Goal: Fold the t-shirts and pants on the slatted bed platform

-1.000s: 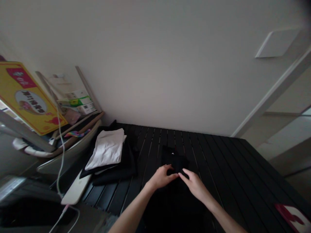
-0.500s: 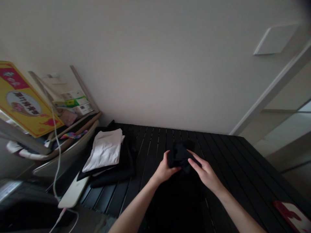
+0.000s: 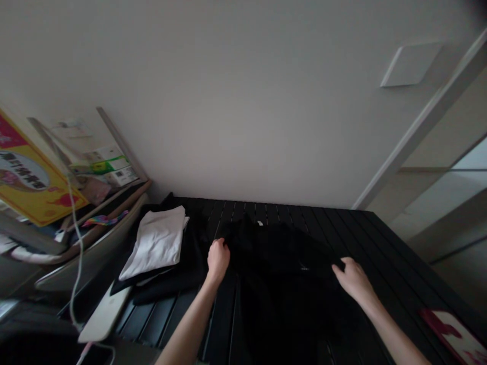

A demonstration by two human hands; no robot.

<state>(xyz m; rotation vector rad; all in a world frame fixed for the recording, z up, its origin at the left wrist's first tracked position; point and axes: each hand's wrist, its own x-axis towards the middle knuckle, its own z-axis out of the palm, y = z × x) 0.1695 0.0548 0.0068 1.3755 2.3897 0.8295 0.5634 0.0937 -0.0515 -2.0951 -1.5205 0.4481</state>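
Observation:
A black garment (image 3: pixel 285 258) lies spread over the dark slatted table; its exact kind is hard to make out against the dark surface. My left hand (image 3: pixel 218 256) is closed on its left edge. On the opposite edge, my right hand (image 3: pixel 352 276) pinches the cloth between thumb and fingers. A small white tag (image 3: pixel 260 223) shows near the garment's far edge. To the left of my left hand rests a stack of folded clothes, with a light grey folded garment (image 3: pixel 158 238) on top of black ones (image 3: pixel 171 281).
A white power bank or similar slab (image 3: pixel 104 314) with a cable lies left on the slatted table (image 3: pixel 342 223). Beyond it stands a basket (image 3: pixel 91 243) with a yellow box (image 3: pixel 34 177). A red-edged object (image 3: pixel 456 334) sits at the right. A wall rises behind.
My hands have moved apart, left and right, from being close together on the bunched black cloth. The garment is now stretched wide between them. The view has shifted slightly.

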